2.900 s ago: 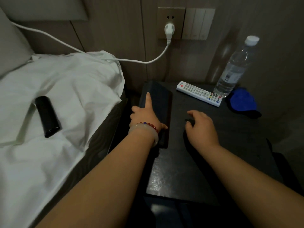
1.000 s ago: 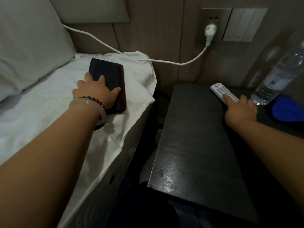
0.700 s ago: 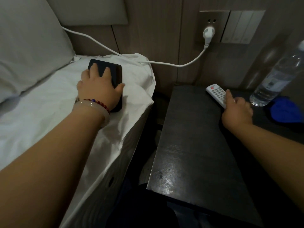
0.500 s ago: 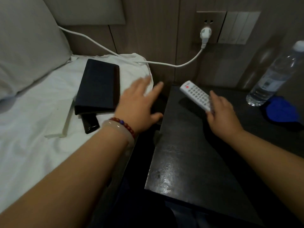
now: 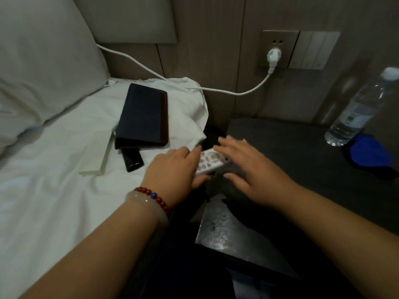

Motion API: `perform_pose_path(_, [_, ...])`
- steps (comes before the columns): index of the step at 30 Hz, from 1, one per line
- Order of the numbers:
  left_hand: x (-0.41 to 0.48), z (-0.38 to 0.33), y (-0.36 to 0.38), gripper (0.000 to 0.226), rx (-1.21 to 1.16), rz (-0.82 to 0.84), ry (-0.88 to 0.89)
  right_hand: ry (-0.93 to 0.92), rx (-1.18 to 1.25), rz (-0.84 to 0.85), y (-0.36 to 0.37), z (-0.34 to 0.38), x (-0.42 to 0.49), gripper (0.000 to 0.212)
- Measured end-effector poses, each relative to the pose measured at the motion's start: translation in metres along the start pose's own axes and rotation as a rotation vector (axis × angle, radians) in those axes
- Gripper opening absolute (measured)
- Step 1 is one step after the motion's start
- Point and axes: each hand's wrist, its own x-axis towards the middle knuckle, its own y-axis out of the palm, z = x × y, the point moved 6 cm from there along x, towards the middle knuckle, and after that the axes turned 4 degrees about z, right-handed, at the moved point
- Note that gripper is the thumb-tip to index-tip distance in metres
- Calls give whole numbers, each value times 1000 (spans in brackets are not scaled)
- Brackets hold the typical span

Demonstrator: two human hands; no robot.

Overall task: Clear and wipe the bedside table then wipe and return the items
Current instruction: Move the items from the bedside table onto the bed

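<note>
A white remote control (image 5: 211, 164) hangs over the gap between the bed and the dark bedside table (image 5: 280, 145). My left hand (image 5: 176, 168) grips its left end, thumb underneath and fingers on top. My right hand (image 5: 248, 169) is at its right end with fingers spread and straight; whether they touch the remote is blurred. A clear water bottle (image 5: 358, 111) stands at the table's back right, beside a blue cloth (image 5: 367, 155). A dark flat case (image 5: 143, 117) lies on the white bed sheet (image 5: 54, 180), partly over a small black device (image 5: 132, 162).
A white flat slab (image 5: 97, 157) lies on the sheet left of the black device. A white cable (image 5: 226, 90) runs from the wall socket (image 5: 274, 56) across the bed corner. A pillow (image 5: 43, 61) fills the upper left. The table's near corner (image 5: 216, 231) shines.
My left hand let go of the dark case on the bed and came right to the gap. My right hand lifted the remote off the table and carried it left into my left hand.
</note>
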Motion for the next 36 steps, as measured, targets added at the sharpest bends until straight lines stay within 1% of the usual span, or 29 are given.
perform_pose_path(2, [-11,23,-15,74,-53,-99,-110,54,47,-112,-10,4,3,66])
perform_pose_path(4, [-22,50,-31,76,-124,-194,-245,120,97,-180,-17,6,4,67])
perform_pose_path(6, [-32,80,-41,76,-178,-265,-400,142,105,-198,-17,9,4,66])
perform_pose_path(8, [-38,111,-43,77,-198,-297,-566,146,109,-185,-13,10,4,66])
perform_pose_path(11, [-48,155,-34,74,-232,-283,-794,143,109,-150,-4,12,2,65])
perform_pose_path(14, [-53,178,-20,65,-219,-184,-872,117,92,-136,3,15,0,65])
perform_pose_path(17, [-55,184,-10,54,-210,-85,-893,101,70,-109,10,18,-1,65])
perform_pose_path(21, [-55,180,-7,44,-141,-48,-894,98,45,-95,14,19,-2,64])
perform_pose_path(24, [-53,180,-5,45,-99,-46,-879,102,40,-89,16,19,-2,63])
perform_pose_path(27, [-50,184,-3,49,-140,-28,-839,117,37,-97,18,15,-5,63])
perform_pose_path(29, [-49,182,-5,52,-147,-16,-857,149,47,-89,20,10,-7,63])
perform_pose_path(30, [-48,177,-9,53,-137,-38,-866,164,55,-88,20,8,-9,63])
perform_pose_path(31, [-47,170,-16,54,-126,-96,-859,172,62,-88,20,6,-10,63])
perform_pose_path(32, [-45,159,-24,56,-118,-190,-817,181,65,-90,20,5,-11,63])
perform_pose_path(34, [-37,126,-43,55,-147,-394,-628,205,50,-94,18,0,-13,61])
perform_pose_path(35, [-30,105,-48,53,-178,-450,-502,220,39,-104,16,-3,-15,59])
perform_pose_path(36, [-22,81,-52,50,-207,-462,-378,233,25,-122,14,-5,-17,57])
